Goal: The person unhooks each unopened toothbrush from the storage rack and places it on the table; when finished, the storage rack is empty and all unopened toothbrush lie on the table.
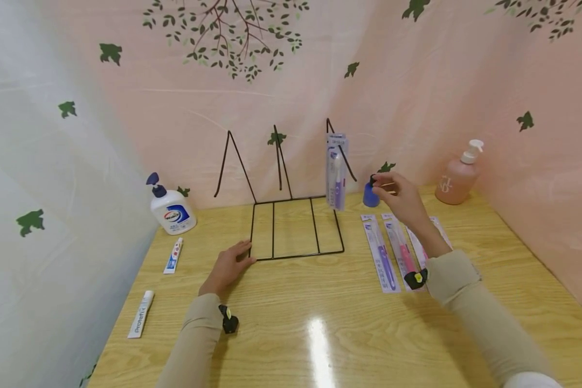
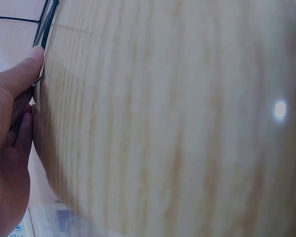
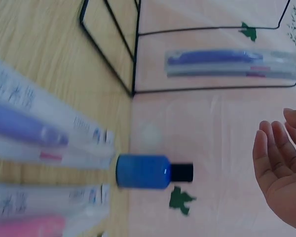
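A black wire rack (image 1: pixel 296 255) stands on the wooden table, three prongs rising at its back. My left hand (image 1: pixel 230 267) holds its front left corner; in the left wrist view the thumb (image 2: pixel 29 69) presses against the wire. From the right prong hangs a packaged purple toothbrush (image 1: pixel 337 178). My right hand (image 1: pixel 404 202) is raised to the right of it with fingers loosely bent and nothing in them. In the head view its fingertips overlap the black cap of a small blue bottle (image 1: pixel 370 197), but the right wrist view shows hand and bottle (image 3: pixel 143 171) apart.
Several packaged toothbrushes (image 1: pixel 381 256) lie in a row under my right forearm. A pink pump bottle (image 1: pixel 457 180) stands at the back right, a white pump bottle (image 1: pixel 173 213) at the left. Two tubes, a small one (image 1: pixel 173 256) and a larger one (image 1: pixel 141 315), lie near the left edge.
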